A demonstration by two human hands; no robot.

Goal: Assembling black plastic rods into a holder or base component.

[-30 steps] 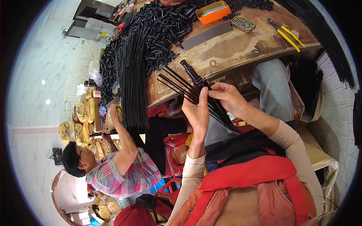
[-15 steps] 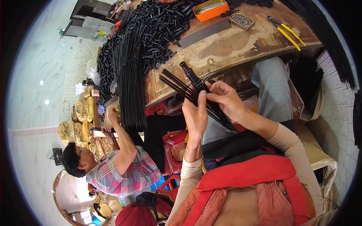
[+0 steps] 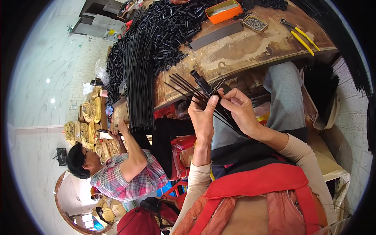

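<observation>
The wooden worktop [image 3: 250, 51] carries heaped black tubes [image 3: 164, 23] at 11 o'clock. Below it, the left hand [image 3: 203, 117] grips a fan of thin black rods [image 3: 188, 89] (joined in a black hub [image 3: 202, 83]); the right hand [image 3: 239, 110] pinches one rod.

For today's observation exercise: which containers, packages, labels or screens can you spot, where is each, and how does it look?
Orange tray: far edge of the workbench, rectangular, shallow.
Small tin: right of it, rectangular, holding small metal bits.
Tan sacks: stacked on the floor at left.
No labels or screens can be made out.

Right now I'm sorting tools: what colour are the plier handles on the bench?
Yellow: the pliers lie on the wooden bench, clearest in the head view.
</observation>
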